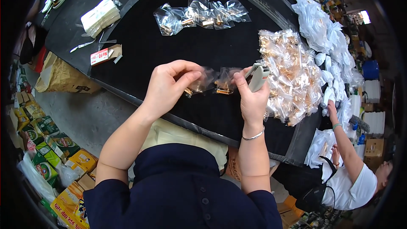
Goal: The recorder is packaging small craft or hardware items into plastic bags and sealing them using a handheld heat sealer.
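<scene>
My left hand (171, 85) pinches the upper edge of a small clear plastic bag (199, 85) with gold-coloured metal pieces inside, just above the black table. In my right hand (253, 99) is a grey stapler (259, 78), held upright against the palm. The thumb and fingers of that hand also touch the corner of a second clear bag (224, 85) with gold pieces at its bottom. A narrow gap separates the two bags. Close to the right of the stapler lies a large heap of filled bags (290, 76).
Several filled bags (199, 15) lie in a row at the far side. Left are a stack of empty bags (100, 17) and an opened red-and-white staple box (106, 55). White plastic bags (324, 29) pile up at right, where another person (349, 178) reaches in.
</scene>
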A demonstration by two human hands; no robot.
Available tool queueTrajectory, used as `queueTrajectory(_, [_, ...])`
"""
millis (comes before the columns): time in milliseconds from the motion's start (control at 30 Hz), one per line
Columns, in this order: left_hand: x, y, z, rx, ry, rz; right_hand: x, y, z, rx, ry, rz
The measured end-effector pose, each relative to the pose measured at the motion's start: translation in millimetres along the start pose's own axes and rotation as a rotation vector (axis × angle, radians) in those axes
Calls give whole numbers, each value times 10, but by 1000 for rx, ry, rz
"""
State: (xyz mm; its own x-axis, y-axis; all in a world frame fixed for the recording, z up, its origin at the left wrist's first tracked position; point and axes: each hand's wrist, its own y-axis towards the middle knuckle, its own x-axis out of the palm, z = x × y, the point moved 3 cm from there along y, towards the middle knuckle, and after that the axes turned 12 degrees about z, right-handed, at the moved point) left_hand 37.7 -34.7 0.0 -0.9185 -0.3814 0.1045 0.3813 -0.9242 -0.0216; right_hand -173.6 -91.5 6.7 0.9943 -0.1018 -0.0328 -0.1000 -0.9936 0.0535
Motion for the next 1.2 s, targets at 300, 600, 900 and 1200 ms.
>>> queueTrajectory(300, [220,-172,240,345,211,-203,5,-48,-23,-149,-50,190])
queueTrajectory(600, [502,-112,-69,29,56,-86,46,-216,20,166,153,54])
queueTrajectory(900, [521,-158,-104,61,109,24,-35,-419,-17,-18,-202,86])
queueTrajectory(1200, [433,-141,-5,327,388,-83,-118,-348,128,219,205,187])
